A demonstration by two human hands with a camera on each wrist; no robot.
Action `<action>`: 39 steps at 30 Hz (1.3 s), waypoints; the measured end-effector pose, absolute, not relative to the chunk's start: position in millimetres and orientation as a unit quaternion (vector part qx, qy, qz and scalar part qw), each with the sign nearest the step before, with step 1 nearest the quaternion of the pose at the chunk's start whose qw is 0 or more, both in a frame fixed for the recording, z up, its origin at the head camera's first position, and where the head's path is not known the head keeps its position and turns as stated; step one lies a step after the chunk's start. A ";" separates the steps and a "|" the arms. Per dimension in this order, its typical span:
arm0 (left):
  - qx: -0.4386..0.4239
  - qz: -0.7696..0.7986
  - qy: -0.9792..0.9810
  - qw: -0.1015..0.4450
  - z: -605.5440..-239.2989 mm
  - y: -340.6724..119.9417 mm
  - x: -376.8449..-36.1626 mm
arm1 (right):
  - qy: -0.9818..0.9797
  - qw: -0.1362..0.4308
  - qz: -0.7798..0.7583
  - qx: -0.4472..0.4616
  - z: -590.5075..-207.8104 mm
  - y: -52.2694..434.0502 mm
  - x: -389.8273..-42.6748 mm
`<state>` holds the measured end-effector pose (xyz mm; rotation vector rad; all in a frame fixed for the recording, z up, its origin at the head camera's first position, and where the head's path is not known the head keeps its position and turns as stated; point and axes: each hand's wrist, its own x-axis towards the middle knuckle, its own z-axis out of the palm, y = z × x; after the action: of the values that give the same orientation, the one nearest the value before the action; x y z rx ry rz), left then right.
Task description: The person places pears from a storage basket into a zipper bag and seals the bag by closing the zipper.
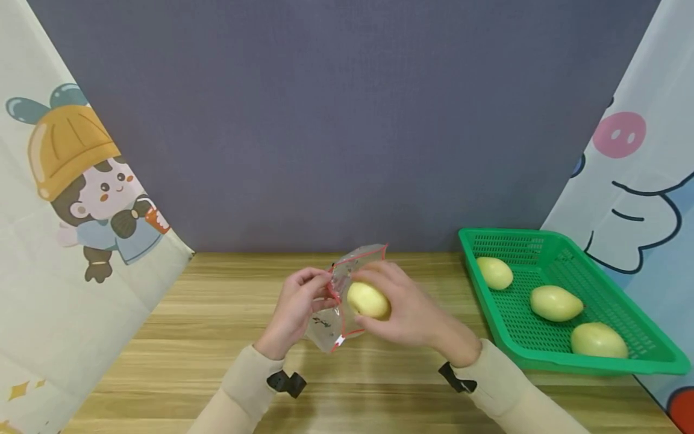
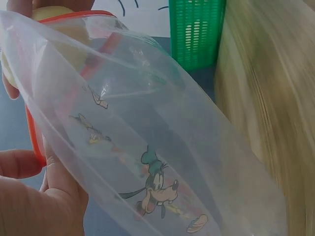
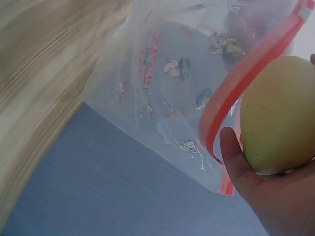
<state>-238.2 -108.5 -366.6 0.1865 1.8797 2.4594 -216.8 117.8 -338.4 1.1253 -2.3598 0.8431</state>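
Left wrist view: pear (image 2: pixel 49 12) mostly behind clear bag (image 2: pixel 162 147).

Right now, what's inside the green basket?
Three yellow-green pears lie apart from one another in the green basket, on its mesh floor. The near wall hides a strip of the floor.

Grey wall (image 1: pixel 347 120), wooden table (image 1: pixel 217 313)
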 end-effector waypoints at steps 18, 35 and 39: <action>0.053 0.797 0.602 0.006 -364.2 -109.7 -237.3 | -0.864 0.181 0.254 0.394 -343.5 116.9 -217.6; 0.063 0.798 0.600 0.008 -360.1 -108.0 -233.8 | -0.864 0.195 0.250 0.390 -338.2 120.2 -218.2; 0.063 0.801 0.596 0.012 -357.8 -106.7 -233.2 | -0.852 0.213 0.250 0.407 -335.3 122.2 -216.7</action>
<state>-233.2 -106.7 -357.8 0.1965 1.8584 2.4965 -216.7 122.2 -335.3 1.1313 -2.3661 0.6939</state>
